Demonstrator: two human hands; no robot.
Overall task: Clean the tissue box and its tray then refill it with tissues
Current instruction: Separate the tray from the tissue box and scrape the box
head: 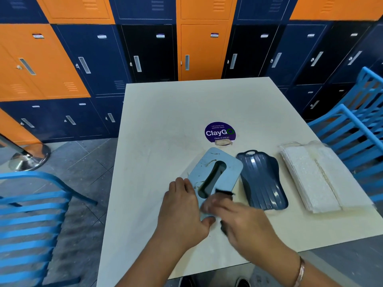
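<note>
- Stains streak the pale-blue tissue box [232, 168], which lies flat on the cream counter [176, 121] at near centre; its oval slot faces up, and its length runs from near left to far right.
- We see the left grip [182, 206], a bare hand, grasping the box at its near-left edge; the fingers lie over the left rim and the thumb presses on the near end.
- Our right grip [242, 222] is blurred, yet it is clenched round a dark cloth [224, 192]; the cloth shows past the fingers and touches the near end of the box, just beside the slot; a thin bracelet [300, 272] circles that wrist.
- Just right of the box lies the dark-blue tray [263, 179], ribbed face up, its looped handle at the far end; we cannot tell whether box and tray touch.
- Farther right, near the counter's right edge, rests a stack of white tissues [306, 177] in clear wrap; it lies apart from the tray.
- Beyond the box a round purple sticker [220, 131] reading "ClayGo" sits on the counter.
- At near left stands a blue chair [31, 214]; at right we see more blue chair frames [352, 125]; orange and navy lockers [93, 65] fill the far wall; a chrome post base [29, 158] stands on the floor at left.
</note>
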